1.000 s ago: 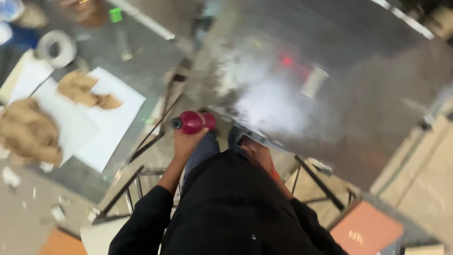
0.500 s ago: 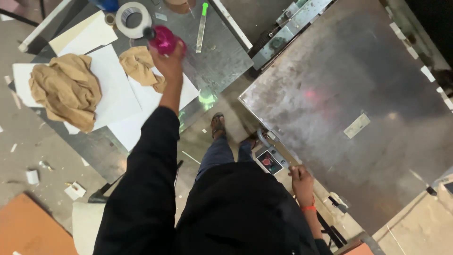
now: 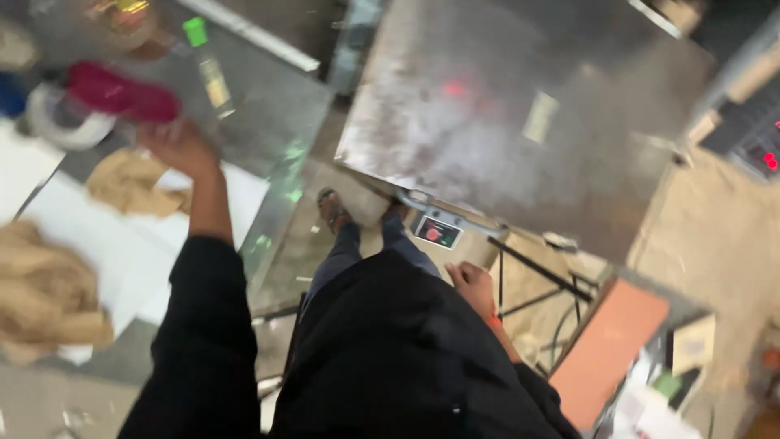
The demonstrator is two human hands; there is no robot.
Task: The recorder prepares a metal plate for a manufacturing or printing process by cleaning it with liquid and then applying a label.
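The left hand (image 3: 175, 146) is closed on a magenta bottle (image 3: 122, 92), holding it low over the table (image 3: 268, 106) beside a tape roll (image 3: 61, 122); it looks not yet set down. The right hand (image 3: 471, 284) hangs loosely curled and empty at the hip, below the steel sheet (image 3: 504, 122).

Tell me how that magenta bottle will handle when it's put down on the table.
The magenta bottle in the left hand looks round and lies sideways, so it would probably roll if laid flat. Its surface looks smooth, so possibly slippery. Motion blur hides how full it is, so weight is unclear.
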